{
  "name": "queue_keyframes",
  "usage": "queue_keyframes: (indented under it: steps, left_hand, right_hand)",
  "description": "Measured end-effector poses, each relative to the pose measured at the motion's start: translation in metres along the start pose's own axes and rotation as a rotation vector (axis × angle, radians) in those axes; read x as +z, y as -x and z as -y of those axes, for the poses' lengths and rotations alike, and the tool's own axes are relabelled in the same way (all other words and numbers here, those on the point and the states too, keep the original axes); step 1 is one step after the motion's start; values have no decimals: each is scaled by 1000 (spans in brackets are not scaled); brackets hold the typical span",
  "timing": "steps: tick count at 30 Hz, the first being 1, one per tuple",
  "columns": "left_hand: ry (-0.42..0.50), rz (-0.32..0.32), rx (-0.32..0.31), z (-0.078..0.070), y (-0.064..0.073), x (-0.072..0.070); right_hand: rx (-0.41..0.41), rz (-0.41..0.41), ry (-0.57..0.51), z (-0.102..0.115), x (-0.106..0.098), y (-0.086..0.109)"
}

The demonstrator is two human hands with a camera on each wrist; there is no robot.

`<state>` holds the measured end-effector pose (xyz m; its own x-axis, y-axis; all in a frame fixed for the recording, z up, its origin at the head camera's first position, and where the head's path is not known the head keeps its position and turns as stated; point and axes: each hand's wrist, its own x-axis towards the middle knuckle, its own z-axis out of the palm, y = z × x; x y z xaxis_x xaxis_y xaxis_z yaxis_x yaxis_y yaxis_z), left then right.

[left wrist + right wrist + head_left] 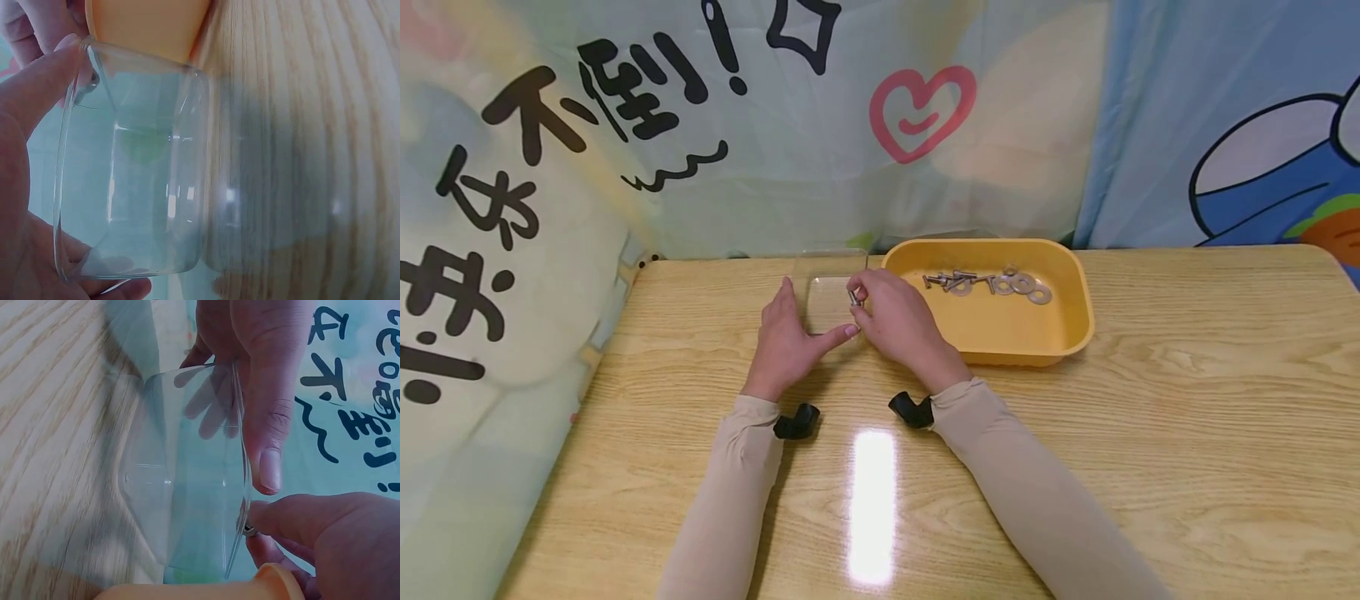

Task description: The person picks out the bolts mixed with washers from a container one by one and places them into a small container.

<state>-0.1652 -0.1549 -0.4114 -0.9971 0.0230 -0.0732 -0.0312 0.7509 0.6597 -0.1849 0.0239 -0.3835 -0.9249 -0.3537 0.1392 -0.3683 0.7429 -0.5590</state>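
A clear plastic box (827, 307) stands on the table, its inside showing no contents. My left hand (786, 346) holds it from the near left, with the thumb along the near rim and the fingers on the left side. Between the thumb and fingers of my right hand (898, 321) is a small metal bolt (854, 297), pinched at the box's right rim. Part of the bolt is hidden by the fingertips. Right of the box, a yellow tray (1015, 343) contains several metal bolts (953, 278) and flat washers (1022, 284).
The wooden table (1195, 417) reaches back to a printed cloth (1015, 125) hanging behind it. The tray's left end sits close to the box. Black wrist pieces (797, 422) stick out from both sleeves.
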Motion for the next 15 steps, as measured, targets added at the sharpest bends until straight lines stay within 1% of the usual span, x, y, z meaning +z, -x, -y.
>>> queue_keyframes:
  steps: [6, 15]
  left_hand:
    - [4, 4, -1, 0, 0, 1]
    - [16, 1, 7, 0, 0, 0]
  right_hand:
    - [-8, 21, 36, 0, 2, -1]
    - [-4, 17, 15, 0, 0, 0]
